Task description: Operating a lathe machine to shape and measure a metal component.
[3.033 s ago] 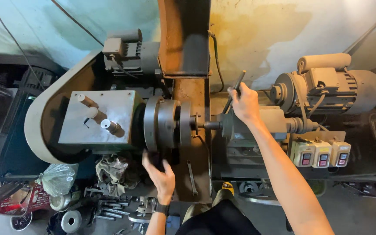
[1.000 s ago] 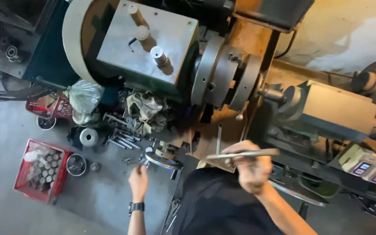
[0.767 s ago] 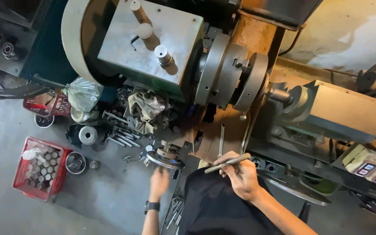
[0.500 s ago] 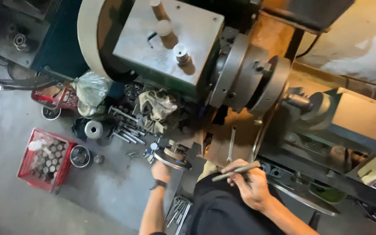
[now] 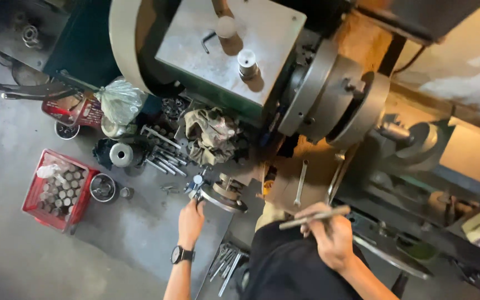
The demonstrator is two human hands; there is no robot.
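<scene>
Left hand [image 5: 191, 218] grips a caliper [image 5: 197, 184] beside a round metal flange [image 5: 226, 194]; right hand [image 5: 330, 233] clutches a thin rod [image 5: 314, 217]. Rags [image 5: 211, 133] and loose bolts [image 5: 164, 161] crowd the lathe [image 5: 334, 100]; caliper jaws unclear.

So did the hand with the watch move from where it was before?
Yes. The left hand was up by the lathe chuck three seconds ago; now it is lower, at the round metal part beside the machine's base.
</scene>
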